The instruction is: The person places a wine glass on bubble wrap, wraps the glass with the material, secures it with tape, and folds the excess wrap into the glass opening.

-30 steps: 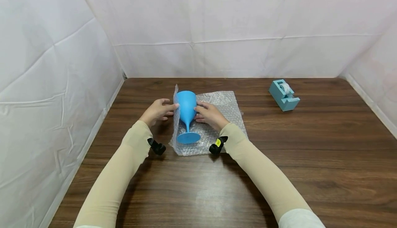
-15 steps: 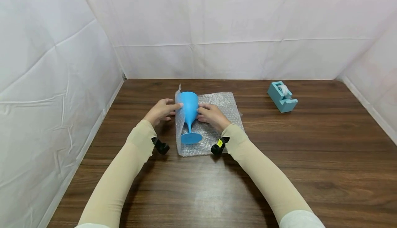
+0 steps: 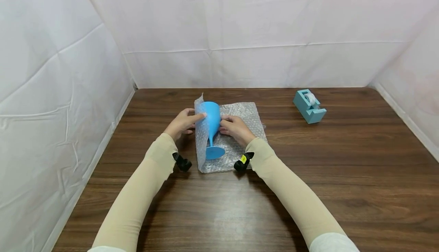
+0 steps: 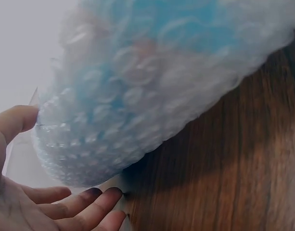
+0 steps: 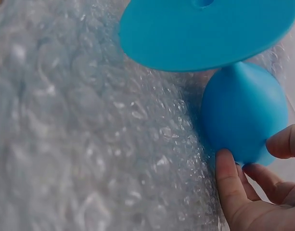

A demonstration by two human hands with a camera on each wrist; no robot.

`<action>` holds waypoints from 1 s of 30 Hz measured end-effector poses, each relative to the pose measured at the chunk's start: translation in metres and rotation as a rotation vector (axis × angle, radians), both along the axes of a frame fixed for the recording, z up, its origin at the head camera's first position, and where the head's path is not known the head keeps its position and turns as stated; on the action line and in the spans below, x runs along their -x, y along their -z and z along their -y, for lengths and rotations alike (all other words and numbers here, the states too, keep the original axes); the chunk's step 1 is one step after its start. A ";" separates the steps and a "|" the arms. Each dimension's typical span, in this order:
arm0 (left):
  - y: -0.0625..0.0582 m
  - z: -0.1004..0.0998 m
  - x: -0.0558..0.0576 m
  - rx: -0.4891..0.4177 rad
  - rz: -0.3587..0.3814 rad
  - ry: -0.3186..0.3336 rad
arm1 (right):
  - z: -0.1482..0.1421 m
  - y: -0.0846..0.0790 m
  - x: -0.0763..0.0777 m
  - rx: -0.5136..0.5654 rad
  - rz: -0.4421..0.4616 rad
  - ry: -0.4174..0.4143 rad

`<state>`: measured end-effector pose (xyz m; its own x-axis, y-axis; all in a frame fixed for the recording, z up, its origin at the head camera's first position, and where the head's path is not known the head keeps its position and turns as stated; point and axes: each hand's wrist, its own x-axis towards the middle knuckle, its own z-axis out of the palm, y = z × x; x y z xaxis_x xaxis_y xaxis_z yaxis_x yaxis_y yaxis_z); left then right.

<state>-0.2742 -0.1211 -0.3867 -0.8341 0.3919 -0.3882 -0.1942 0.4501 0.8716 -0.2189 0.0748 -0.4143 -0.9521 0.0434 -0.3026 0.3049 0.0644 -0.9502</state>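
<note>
A blue goblet (image 3: pixel 214 153) lies on its side on a sheet of bubble wrap (image 3: pixel 252 115), with its foot toward me. The wrap's left part is turned up and leans over the left side of the bowl. My left hand (image 3: pixel 181 124) presses this flap, its thumb on the outside and its other fingers fairly straight below, as the left wrist view shows. My right hand (image 3: pixel 237 130) holds the bowl from the right; in the right wrist view thumb and fingertips (image 5: pixel 225 159) touch the bowl. The rim end is partly hidden by the flap.
A teal tape dispenser (image 3: pixel 308 109) with a roll of tape stands at the back right of the brown wooden table (image 3: pixel 343 176). White cloth walls (image 3: pixel 253 23) rise behind the table and along both sides.
My left hand has pushed the bubble wrap flap to the right, further over the goblet. The goblet has shifted slightly right; my right hand stays at its bowl.
</note>
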 end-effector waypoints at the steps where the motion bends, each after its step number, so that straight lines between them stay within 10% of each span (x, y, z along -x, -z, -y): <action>1: 0.000 -0.002 0.000 -0.001 0.001 -0.002 | -0.001 0.000 0.000 0.003 -0.005 0.002; 23: -0.002 -0.026 -0.007 0.009 -0.049 -0.019 | -0.010 0.001 -0.005 -0.083 0.012 -0.009; 30: -0.003 -0.029 -0.007 0.019 -0.055 -0.018 | -0.011 -0.002 -0.004 0.042 0.040 0.048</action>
